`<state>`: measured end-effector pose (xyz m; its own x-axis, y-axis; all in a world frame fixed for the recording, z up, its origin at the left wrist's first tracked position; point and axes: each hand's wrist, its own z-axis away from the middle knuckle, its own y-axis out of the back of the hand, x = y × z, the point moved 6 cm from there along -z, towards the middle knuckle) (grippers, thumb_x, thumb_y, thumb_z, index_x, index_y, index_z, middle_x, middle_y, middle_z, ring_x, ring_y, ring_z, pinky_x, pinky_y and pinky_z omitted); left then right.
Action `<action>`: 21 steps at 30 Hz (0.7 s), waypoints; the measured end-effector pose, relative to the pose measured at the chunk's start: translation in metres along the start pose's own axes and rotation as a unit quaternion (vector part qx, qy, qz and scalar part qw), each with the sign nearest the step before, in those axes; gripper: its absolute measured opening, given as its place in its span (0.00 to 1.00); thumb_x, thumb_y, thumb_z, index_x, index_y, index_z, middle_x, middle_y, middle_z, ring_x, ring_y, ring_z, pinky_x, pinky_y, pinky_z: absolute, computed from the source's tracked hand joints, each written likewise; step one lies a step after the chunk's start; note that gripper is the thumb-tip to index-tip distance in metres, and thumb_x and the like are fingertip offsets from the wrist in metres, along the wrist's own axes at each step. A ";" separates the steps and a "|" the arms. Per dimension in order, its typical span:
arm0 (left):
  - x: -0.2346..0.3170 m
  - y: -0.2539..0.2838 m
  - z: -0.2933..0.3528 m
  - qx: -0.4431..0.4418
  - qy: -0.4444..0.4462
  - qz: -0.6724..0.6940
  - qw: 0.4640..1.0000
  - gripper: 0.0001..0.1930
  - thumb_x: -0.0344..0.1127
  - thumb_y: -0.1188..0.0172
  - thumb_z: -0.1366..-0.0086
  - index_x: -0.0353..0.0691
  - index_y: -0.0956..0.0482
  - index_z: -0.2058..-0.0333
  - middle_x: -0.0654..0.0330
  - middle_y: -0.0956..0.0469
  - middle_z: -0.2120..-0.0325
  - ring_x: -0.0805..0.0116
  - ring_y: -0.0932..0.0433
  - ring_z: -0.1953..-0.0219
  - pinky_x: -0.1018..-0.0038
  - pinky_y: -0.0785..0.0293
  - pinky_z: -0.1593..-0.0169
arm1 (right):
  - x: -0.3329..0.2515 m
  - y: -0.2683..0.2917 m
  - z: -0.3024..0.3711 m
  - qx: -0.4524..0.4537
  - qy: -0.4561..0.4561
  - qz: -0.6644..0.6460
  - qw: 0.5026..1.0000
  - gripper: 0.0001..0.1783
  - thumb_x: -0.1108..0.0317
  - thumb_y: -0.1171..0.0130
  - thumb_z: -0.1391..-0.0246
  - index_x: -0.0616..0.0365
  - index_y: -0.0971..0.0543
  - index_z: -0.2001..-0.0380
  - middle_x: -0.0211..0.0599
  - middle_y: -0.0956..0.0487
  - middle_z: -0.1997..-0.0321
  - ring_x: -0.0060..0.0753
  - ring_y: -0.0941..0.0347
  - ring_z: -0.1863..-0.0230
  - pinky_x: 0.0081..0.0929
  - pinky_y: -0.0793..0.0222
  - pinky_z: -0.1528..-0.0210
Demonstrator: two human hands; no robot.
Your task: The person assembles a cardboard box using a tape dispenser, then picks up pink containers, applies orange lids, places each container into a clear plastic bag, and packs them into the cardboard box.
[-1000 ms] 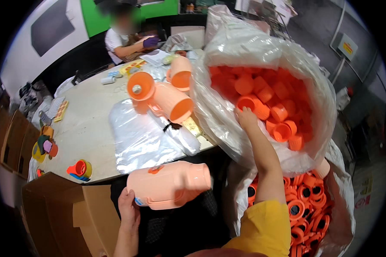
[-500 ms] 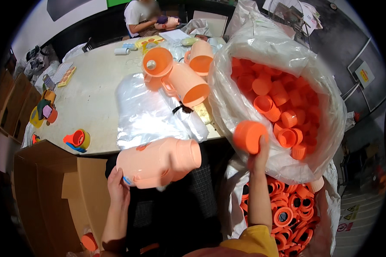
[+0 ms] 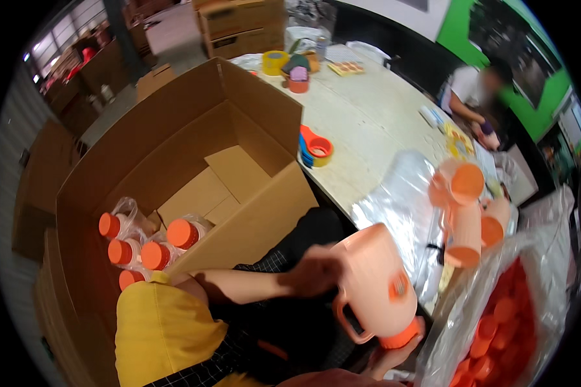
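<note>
A peach plastic jug (image 3: 374,277) with a side handle and a small orange emblem tilts in front of me, its base up and its mouth end down. An orange cap (image 3: 399,338) sits on that lower end. My right hand (image 3: 397,358) is closed round the cap from below. Beside the jug's upper left side is my left hand (image 3: 313,271), smeared by motion, so its fingers cannot be made out. Whether it touches the jug is unclear.
At my left stands an open cardboard box (image 3: 265,200) with several capped, bagged jugs (image 3: 183,233). Clear plastic bags (image 3: 394,200) and peach jug bodies (image 3: 463,235) lie on the table (image 3: 361,122). A sack (image 3: 542,251) of orange caps is at right. A person (image 3: 468,93) sits across.
My view has swung left toward the box. The orange cap, earlier apart in my right hand, is now on the jug's mouth. The jug has turned mouth down.
</note>
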<state>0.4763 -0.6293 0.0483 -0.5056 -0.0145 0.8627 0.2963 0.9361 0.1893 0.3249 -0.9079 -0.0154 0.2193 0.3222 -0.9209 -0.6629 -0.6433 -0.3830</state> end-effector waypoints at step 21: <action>-0.021 -0.084 0.012 -0.340 0.044 -0.084 0.936 0.39 0.46 0.33 0.41 0.39 0.36 0.34 0.50 0.31 0.40 0.48 0.32 0.38 0.60 0.35 0.34 | 0.040 0.110 0.049 0.016 -0.081 0.323 0.943 0.40 0.48 0.41 0.36 0.70 0.36 0.35 0.48 0.29 0.38 0.38 0.32 0.37 0.39 0.36 0.35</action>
<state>0.4527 -0.7038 0.0085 -0.5315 -0.1979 0.8236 0.6811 0.4782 0.5544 0.2261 -0.9320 -0.0909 -0.3481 -0.0259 -0.9371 -0.6421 -0.7217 0.2585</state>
